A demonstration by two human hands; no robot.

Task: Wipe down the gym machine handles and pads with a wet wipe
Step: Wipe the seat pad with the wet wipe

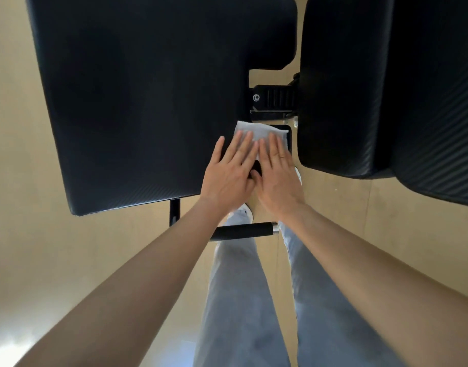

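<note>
Plainly, neither grip is clamped on anything. The left grip [227,172] and the right grip [279,169] lie flat side by side, fingers straight, pressing the white wet wipe [263,130] down beneath them. The wipe shows just past the fingertips. It straddles the corner of the big black seat pad [148,102] under the left grip and what looks like a small black padded piece [288,140] under the right grip.

Pressure alone holds the wipe, so the likeliest slip is a simple one: a fast or uneven stroke could leave it behind or bunch it up, and bare palms would rub the vinyl instead. The two surfaces under the grips may not sit level. If so, a seam between them could snag the wipe's edge and fold it over.

Just beyond the fingertips sits a black adjuster bracket [275,98] with a bolt and hard edges — a forward push that runs long could drive fingers into it. Gaps open on either side of it down to the tan floor [42,181], and a wipe pushed off the corner would probably drop through.

Right of the right grip, the second large pad [386,88] has no wipe on it, nor does the foam-covered handle [244,231] back below the wrists. One wipe may dry out before reaching them — streaks would follow.
</note>
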